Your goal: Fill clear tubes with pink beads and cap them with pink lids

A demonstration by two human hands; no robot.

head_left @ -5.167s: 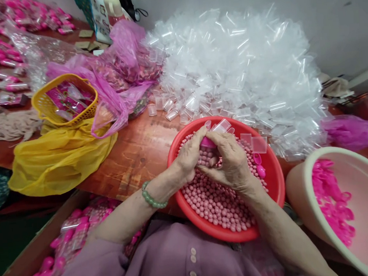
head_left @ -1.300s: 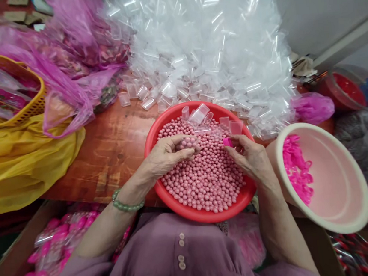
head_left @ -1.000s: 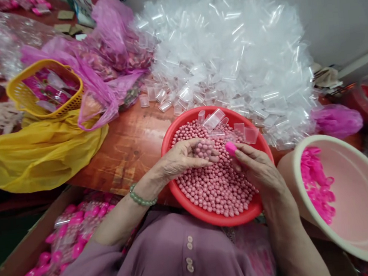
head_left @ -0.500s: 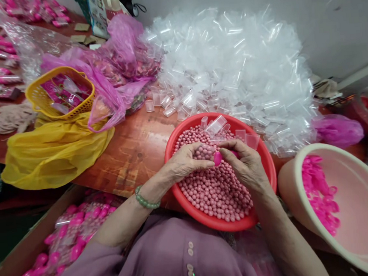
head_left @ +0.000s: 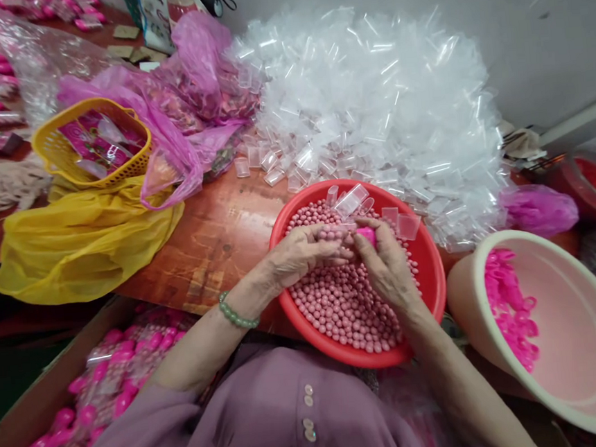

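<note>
Above the red basin (head_left: pixel 430 267), my left hand (head_left: pixel 293 257) is closed round a clear plastic tube filled with pink beads (head_left: pixel 332 232). My right hand (head_left: pixel 391 264) pinches a bright pink cap (head_left: pixel 366 235) between thumb and fingers, close to the right end of that tube. Fingers partly cover the tube's end, so I cannot tell whether the cap is seated on it. Loose pink beads (head_left: pixel 337 310) fill much of the basin under both hands. Several clear tubes without beads (head_left: pixel 352 201) lie on the beads at the basin's far side.
Behind the basin rises a large heap of clear tubes (head_left: pixel 370 99). A cream tub (head_left: pixel 582 310) with pink caps (head_left: pixel 509 309) stands at right. Bead-filled tubes (head_left: pixel 102 373) lie in a box at lower left. A yellow basket (head_left: pixel 55 158) and yellow bag (head_left: pixel 80 242) are at left.
The pink cap has shifted up and right, and now lies in my right fingers at the tube's end. My left fingers have stretched out along the tube. The view has shifted slightly.
</note>
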